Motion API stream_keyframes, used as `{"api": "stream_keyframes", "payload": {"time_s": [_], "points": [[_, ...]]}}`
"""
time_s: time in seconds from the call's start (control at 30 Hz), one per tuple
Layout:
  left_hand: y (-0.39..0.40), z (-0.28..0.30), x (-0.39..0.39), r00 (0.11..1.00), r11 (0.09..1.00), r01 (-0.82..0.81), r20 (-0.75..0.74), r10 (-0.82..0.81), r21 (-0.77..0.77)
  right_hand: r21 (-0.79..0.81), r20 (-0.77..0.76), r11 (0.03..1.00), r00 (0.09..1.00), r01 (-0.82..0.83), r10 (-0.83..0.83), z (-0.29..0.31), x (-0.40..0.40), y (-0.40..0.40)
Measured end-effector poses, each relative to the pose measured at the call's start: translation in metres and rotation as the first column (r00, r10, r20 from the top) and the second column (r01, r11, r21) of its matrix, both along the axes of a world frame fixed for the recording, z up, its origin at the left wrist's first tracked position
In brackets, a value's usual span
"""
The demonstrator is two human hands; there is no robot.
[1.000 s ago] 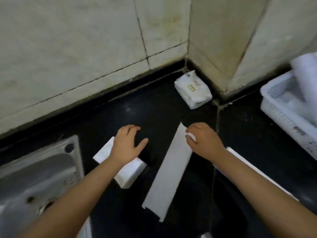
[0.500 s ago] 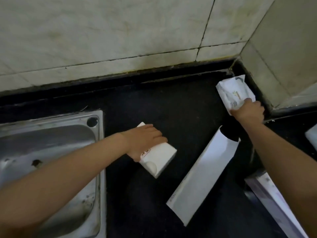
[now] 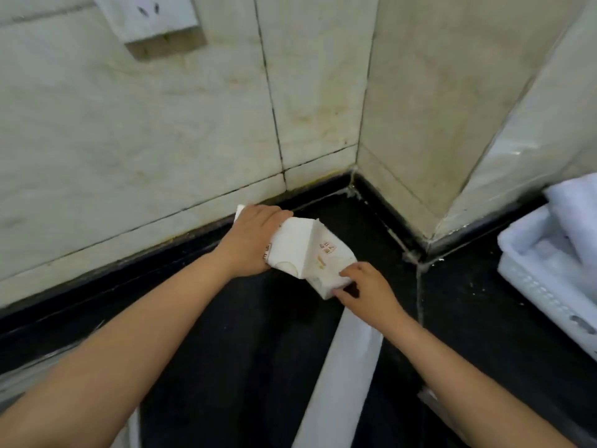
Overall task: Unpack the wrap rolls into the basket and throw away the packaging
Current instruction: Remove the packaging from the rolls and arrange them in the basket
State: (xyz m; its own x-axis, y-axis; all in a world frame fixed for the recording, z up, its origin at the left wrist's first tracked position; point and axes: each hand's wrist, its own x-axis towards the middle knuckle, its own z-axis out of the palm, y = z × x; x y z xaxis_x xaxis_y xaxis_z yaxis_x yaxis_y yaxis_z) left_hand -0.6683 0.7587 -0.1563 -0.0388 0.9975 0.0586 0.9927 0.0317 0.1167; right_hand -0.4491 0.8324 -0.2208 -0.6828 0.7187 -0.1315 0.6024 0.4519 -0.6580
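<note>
- The left hand (image 3: 250, 242) grips a white box (image 3: 289, 248) with curled fingers, above the black counter (image 3: 245, 334) near the wall corner.
- The right hand (image 3: 366, 291) pinches a crumpled white package (image 3: 326, 265) that touches the box.
- A long flat white carton (image 3: 342, 379) lies on the counter under the right forearm.
- The white basket (image 3: 549, 286) stands at the right edge, with white rolls (image 3: 575, 215) in it.
</note>
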Motion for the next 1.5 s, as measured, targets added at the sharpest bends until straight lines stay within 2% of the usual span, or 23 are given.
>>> {"api": "stream_keyframes", "payload": {"time_s": [0.17,0.27,0.37,0.47,0.53,0.6,0.63,0.67,0.7,0.73,0.77,0.8,0.87,0.97,1.0,1.07,1.1,1.17,1.23,1.3,1.33,1.4,1.5], "points": [[0.115,0.000,0.055,0.971,0.979,0.175,-0.148,-0.189,-0.104,-0.026,-0.103,0.973,0.968,0.228,-0.230,0.012,0.071,0.027],[0.167,-0.008,0.090,0.917,0.922,0.264,-0.222,-0.331,-0.283,-0.011,-0.117,0.953,0.946,0.303,-0.302,0.008,0.096,0.031],[0.186,-0.020,0.101,0.891,0.855,0.284,-0.210,-0.403,-0.434,0.029,-0.047,0.929,0.928,0.370,-0.369,0.001,0.119,0.035],[0.185,-0.030,0.094,0.852,0.834,0.294,-0.267,-0.450,-0.466,0.016,0.010,0.916,0.916,0.401,-0.402,-0.002,0.130,0.040],[0.176,-0.035,0.093,0.906,0.886,0.224,-0.247,-0.343,-0.407,0.006,-0.005,0.921,0.921,0.390,-0.390,-0.003,0.128,0.042],[0.159,-0.038,0.092,0.988,0.960,0.039,-0.132,-0.078,-0.277,0.007,-0.046,0.923,0.923,0.384,-0.383,-0.004,0.122,0.044],[0.146,-0.042,0.090,0.994,0.976,-0.103,-0.065,0.092,-0.192,0.006,-0.069,0.921,0.919,0.389,-0.387,-0.004,0.118,0.044],[0.131,-0.049,0.086,0.955,0.953,-0.287,0.043,0.293,-0.101,0.004,-0.089,0.921,0.917,0.391,-0.389,-0.004,0.114,0.043],[0.114,-0.056,0.083,0.846,0.868,-0.492,0.196,0.496,-0.072,0.005,-0.105,0.921,0.916,0.389,-0.387,-0.004,0.110,0.044],[0.100,-0.060,0.081,0.669,0.741,-0.657,0.347,0.658,-0.140,0.007,-0.117,0.922,0.916,0.388,-0.384,-0.004,0.107,0.045],[0.089,-0.065,0.083,0.476,0.628,-0.736,0.467,0.746,-0.253,0.010,-0.125,0.922,0.916,0.386,-0.382,-0.003,0.104,0.047],[0.083,-0.070,0.087,0.346,0.574,-0.743,0.536,0.770,-0.344,0.012,-0.128,0.923,0.916,0.385,-0.381,-0.002,0.102,0.049],[0.085,-0.076,0.100,0.267,0.589,-0.708,0.624,0.734,-0.389,0.039,-0.110,0.923,0.919,0.384,-0.378,0.000,0.101,0.053],[0.109,-0.075,0.113,0.227,0.583,-0.712,0.657,0.719,-0.392,0.114,-0.039,0.924,0.931,0.365,-0.363,0.003,0.114,0.055],[0.114,-0.074,0.116,0.235,0.576,-0.712,0.636,0.735,-0.403,0.129,-0.019,0.920,0.928,0.370,-0.371,0.005,0.122,0.055],[0.117,-0.071,0.125,0.326,0.568,-0.726,0.534,0.780,-0.387,0.169,-0.009,0.903,0.917,0.395,-0.399,0.012,0.141,0.059],[0.116,-0.069,0.133,0.404,0.584,-0.739,0.474,0.782,-0.335,0.196,-0.014,0.890,0.908,0.412,-0.418,0.017,0.153,0.063],[0.115,-0.062,0.158,0.586,0.690,-0.698,0.400,0.705,-0.193,0.243,-0.046,0.846,0.877,0.474,-0.479,0.031,0.176,0.072],[0.115,-0.052,0.191,0.752,0.841,-0.540,0.423,0.506,-0.046,0.274,-0.086,0.797,0.839,0.538,-0.537,0.043,0.200,0.082],[0.120,-0.044,0.228,0.899,0.953,-0.234,0.417,0.135,0.194,0.281,-0.130,0.738,0.786,0.614,-0.604,0.052,0.226,0.095],[0.124,-0.040,0.246,0.923,0.950,-0.089,0.383,-0.035,0.299,0.260,-0.143,0.713,0.756,0.652,-0.639,0.055,0.238,0.103],[0.137,-0.037,0.276,0.919,0.929,0.144,0.303,-0.253,0.340,0.204,-0.060,0.716,0.739,0.667,-0.671,0.055,0.257,0.117],[0.161,-0.038,0.309,0.925,0.942,0.299,0.197,-0.326,0.155,0.221,0.063,0.780,0.790,0.585,-0.610,0.045,0.278,0.130]]}}
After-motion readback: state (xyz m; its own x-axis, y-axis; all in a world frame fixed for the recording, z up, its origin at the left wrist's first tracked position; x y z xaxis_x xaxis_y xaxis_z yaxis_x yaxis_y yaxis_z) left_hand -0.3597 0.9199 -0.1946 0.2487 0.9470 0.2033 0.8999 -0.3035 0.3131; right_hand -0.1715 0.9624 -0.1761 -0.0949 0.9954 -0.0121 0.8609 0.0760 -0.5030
